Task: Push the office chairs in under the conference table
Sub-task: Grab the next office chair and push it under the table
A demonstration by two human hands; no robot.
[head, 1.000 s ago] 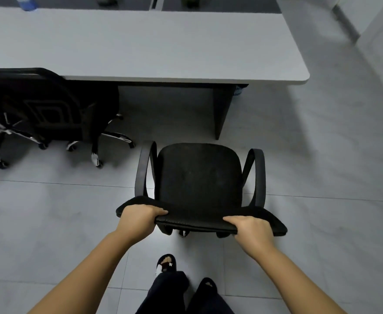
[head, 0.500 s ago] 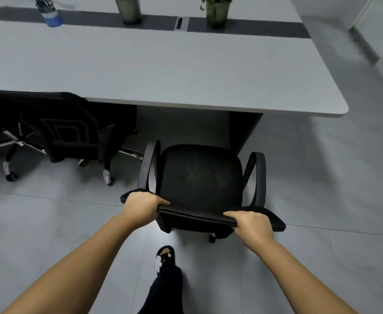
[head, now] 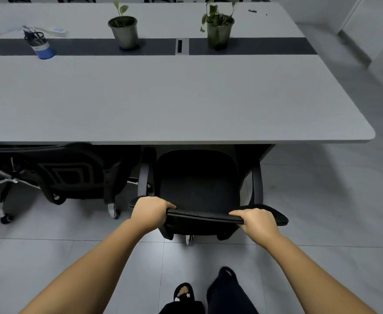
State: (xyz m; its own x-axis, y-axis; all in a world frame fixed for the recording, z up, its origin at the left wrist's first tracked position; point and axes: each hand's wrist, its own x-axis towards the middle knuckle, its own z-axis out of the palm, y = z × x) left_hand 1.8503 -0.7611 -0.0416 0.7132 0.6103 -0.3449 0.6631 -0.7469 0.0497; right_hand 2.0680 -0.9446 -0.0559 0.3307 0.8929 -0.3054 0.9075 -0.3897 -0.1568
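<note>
A black mesh office chair (head: 197, 184) stands in front of me, its seat's front edge and armrest tips just under the near edge of the grey conference table (head: 163, 98). My left hand (head: 151, 209) grips the left end of the backrest's top rim. My right hand (head: 256, 220) grips the same rim towards its right end. A second black office chair (head: 72, 175) stands to the left, its backrest top at the table edge and its seat hidden beneath.
On the table stand two potted plants (head: 123, 30) (head: 219, 28), a blue pen cup (head: 40, 45) and a power strip (head: 57, 31). A dark table leg panel (head: 258, 152) is right of the chair. Chair wheels (head: 6, 218) lie on the tiled floor at left. My feet (head: 183, 293) are below.
The chair has rolled forward from the open floor to the table, its seat front now under the edge. I stepped forward with it; both hands kept their grip on the backrest.
</note>
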